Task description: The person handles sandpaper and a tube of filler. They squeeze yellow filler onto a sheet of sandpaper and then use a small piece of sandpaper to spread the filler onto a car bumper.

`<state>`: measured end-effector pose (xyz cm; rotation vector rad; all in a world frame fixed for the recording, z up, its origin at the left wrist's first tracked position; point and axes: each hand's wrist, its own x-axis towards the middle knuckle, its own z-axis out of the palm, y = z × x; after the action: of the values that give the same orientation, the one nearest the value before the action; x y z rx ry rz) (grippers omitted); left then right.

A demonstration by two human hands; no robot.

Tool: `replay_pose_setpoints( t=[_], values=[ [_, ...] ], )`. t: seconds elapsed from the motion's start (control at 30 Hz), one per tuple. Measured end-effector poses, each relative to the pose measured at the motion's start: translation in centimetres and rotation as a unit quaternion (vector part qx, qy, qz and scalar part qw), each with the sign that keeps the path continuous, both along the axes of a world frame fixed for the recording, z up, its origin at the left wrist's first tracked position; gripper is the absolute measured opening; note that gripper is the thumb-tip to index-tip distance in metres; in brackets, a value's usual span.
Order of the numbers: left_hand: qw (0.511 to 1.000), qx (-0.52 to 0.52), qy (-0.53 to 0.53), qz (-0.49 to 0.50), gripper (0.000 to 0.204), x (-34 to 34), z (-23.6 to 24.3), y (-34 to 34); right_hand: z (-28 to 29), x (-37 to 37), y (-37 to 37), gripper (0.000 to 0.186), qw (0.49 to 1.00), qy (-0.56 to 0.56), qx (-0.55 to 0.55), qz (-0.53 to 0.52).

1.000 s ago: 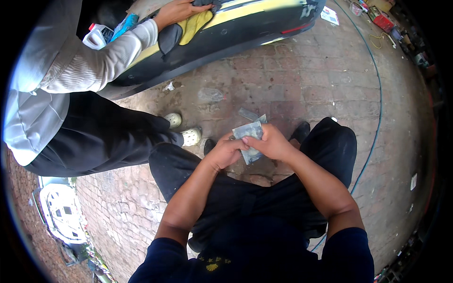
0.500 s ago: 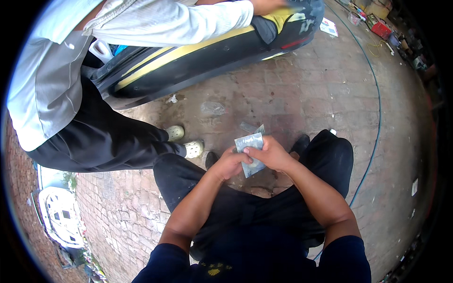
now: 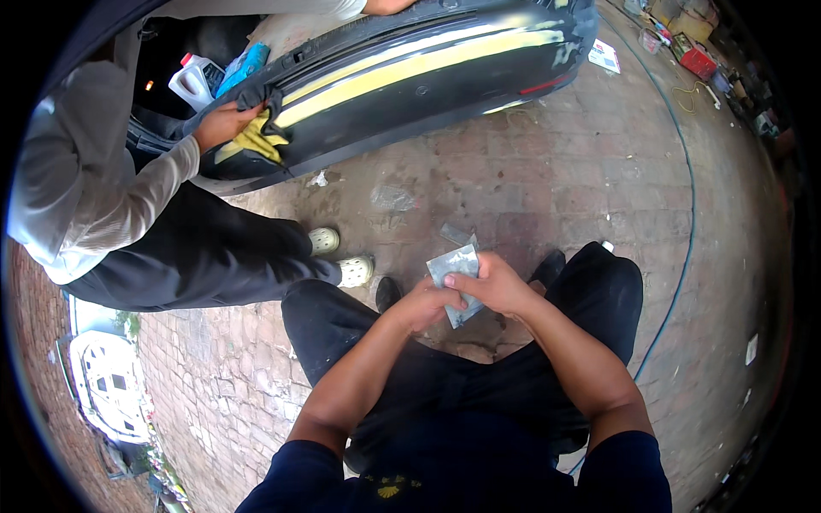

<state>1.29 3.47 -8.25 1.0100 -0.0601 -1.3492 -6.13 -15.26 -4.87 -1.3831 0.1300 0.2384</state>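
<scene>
You hold a flat gray sheet [image 3: 453, 263] between both hands, in front of you and above the brick floor [image 3: 556, 184], in the gap between your knees. Your left hand [image 3: 425, 305] grips its left side, your right hand [image 3: 503, 284] its right side, and the sheet tilts a little. On each hand the thumb presses on the upper face, so your fingers are pinching the sheet; how the other fingers lie underneath is hidden. Just beyond it, a gray strip [image 3: 455, 233] shows against the floor, and farther out lies a crumpled clear plastic piece [image 3: 392, 198]. To your left stands a co-worker in a light shirt and dark trousers, with pale clogs [image 3: 356, 271]. One of that person's hands [image 3: 224, 126] holds a black-and-yellow cloth [image 3: 256, 141] against the near left end of a dark car bumper [image 3: 385, 111] with yellow bands. Behind the cloth are a white bottle [image 3: 195, 83] with a red cap and a blue packet [image 3: 244, 68]. On your right, a blue hose [image 3: 689, 197] curves along the floor.
</scene>
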Motion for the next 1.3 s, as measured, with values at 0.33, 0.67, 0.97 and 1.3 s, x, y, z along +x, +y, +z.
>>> replay_pose_setpoints(
  t=[0.33, 0.67, 0.97, 1.3],
  values=[
    [0.993, -0.071, 0.056, 0.081, 0.063, 0.1, -0.5, -1.2, -0.3, 0.3, 0.2, 0.019, 0.992, 0.035, 0.012, -0.120],
    [0.995, -0.098, 0.019, 0.016, 0.091, 0.6, 2.0, -1.6, 0.2, 1.6, -1.0, 0.023, 0.974, 0.106, 0.096, -0.176],
    [0.952, -0.283, 0.110, 0.042, 0.110, 1.0, 2.5, -1.9, 0.8, 1.0, -1.3, 0.025, 0.977, 0.100, 0.120, -0.142],
    [0.990, -0.015, -0.095, 0.107, 0.064, -1.3, 4.3, -2.2, -2.5, 2.1, -3.2, 0.024, 0.934, 0.043, 0.071, -0.347]
  ],
)
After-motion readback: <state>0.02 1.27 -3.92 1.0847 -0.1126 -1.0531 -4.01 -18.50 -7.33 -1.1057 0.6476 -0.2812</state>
